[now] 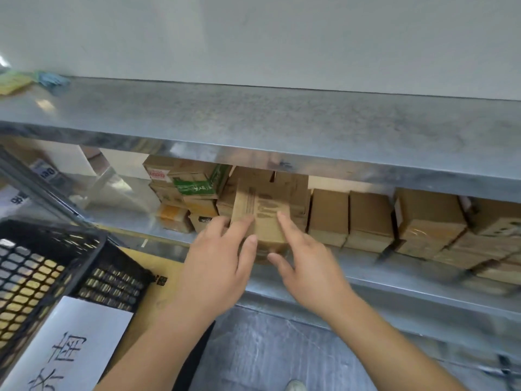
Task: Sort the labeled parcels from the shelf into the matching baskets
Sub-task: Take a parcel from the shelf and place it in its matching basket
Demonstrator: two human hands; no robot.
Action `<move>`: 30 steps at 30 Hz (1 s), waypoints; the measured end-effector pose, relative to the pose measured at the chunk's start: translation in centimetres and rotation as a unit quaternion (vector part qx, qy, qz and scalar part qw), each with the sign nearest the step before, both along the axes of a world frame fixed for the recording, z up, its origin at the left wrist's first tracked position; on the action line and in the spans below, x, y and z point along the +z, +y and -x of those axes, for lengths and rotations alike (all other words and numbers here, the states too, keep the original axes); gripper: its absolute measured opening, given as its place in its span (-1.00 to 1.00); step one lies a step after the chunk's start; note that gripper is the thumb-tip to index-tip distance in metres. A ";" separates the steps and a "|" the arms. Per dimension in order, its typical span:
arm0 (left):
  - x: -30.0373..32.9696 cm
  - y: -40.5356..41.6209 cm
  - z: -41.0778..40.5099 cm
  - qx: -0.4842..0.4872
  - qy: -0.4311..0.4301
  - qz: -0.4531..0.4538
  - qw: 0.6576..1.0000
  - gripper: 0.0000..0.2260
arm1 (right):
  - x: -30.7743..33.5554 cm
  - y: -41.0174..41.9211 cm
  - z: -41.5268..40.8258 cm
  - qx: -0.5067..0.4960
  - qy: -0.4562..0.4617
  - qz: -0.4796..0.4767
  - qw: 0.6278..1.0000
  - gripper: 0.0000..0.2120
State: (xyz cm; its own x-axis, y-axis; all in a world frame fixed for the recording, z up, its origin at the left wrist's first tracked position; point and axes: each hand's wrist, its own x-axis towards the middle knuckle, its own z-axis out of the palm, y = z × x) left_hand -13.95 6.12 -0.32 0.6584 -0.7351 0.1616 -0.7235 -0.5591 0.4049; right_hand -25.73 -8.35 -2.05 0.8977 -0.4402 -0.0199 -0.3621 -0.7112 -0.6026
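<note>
A brown cardboard parcel (263, 218) with dark print stands at the front of the lower metal shelf (366, 280), tilted toward me. My left hand (220, 266) grips its left side, fingers laid over the top face and thumb along the front. My right hand (304, 263) touches its right side, index finger stretched along the top and thumb under the front edge. More brown parcels (349, 218) fill the shelf to the right and behind. A black mesh basket (56, 277) with a white paper label (70, 348) sits at lower left.
The upper steel shelf (282, 119) overhangs the parcels just above my hands. Small boxes with green and red print (191, 182) are stacked left of the held parcel. White boxes (84, 162) stand further left. A cardboard sheet (158, 294) lies under the basket; grey floor below.
</note>
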 end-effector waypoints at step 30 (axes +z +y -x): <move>-2.8 39.9 9.1 0.251 0.083 0.022 0.964 -0.83 | -1.0 38.3 3.0 0.133 0.011 -0.051 0.990 -0.84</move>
State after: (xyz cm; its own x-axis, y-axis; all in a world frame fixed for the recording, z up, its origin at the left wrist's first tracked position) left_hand -23.02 46.04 -3.14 0.9492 -0.3112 0.0471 -0.2888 -0.8017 0.5233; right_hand -28.78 29.91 -3.10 0.9803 -0.1832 -0.0734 -0.1846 -0.7195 -0.6695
